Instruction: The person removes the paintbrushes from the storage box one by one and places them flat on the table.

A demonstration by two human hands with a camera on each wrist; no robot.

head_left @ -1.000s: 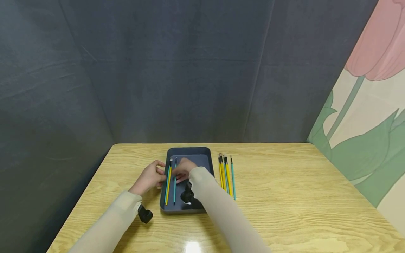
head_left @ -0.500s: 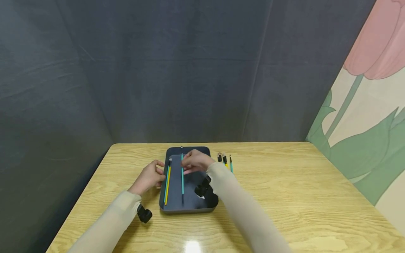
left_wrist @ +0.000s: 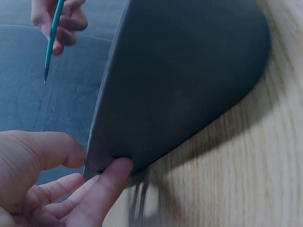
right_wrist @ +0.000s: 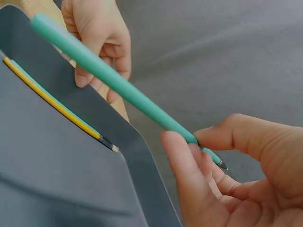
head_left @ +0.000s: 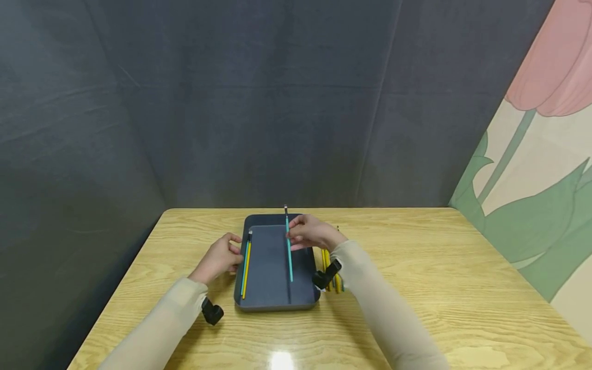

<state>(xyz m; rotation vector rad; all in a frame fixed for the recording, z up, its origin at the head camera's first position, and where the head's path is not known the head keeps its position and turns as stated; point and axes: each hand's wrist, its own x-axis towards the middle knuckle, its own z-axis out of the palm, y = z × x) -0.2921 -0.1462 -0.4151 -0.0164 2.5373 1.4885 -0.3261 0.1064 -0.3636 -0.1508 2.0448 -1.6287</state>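
A dark grey tray (head_left: 268, 267) sits on the wooden table. My left hand (head_left: 222, 259) grips its left wall, thumb and fingers on either side of the rim in the left wrist view. My right hand (head_left: 312, 232) pinches a teal paintbrush (head_left: 290, 262) between thumb and fingers, raised over the tray's right half with its bristles pointing away from me. Along the tray's left side lie a yellow paintbrush (head_left: 247, 270) and another teal one, side by side; in the right wrist view the yellow paintbrush (right_wrist: 57, 106) has pale bristles.
Several yellow and teal paintbrushes (head_left: 326, 257) lie right of the tray, partly hidden by my right wrist. Black cameras hang at both wrists. A dark cloth (head_left: 277, 128) rises behind the table (head_left: 416, 288), and a tulip-patterned panel (head_left: 532, 205) stands at the right.
My right hand has lifted the teal paintbrush from the tray floor, beside the other two, and carried it rightward. The left hand stays on the tray wall.
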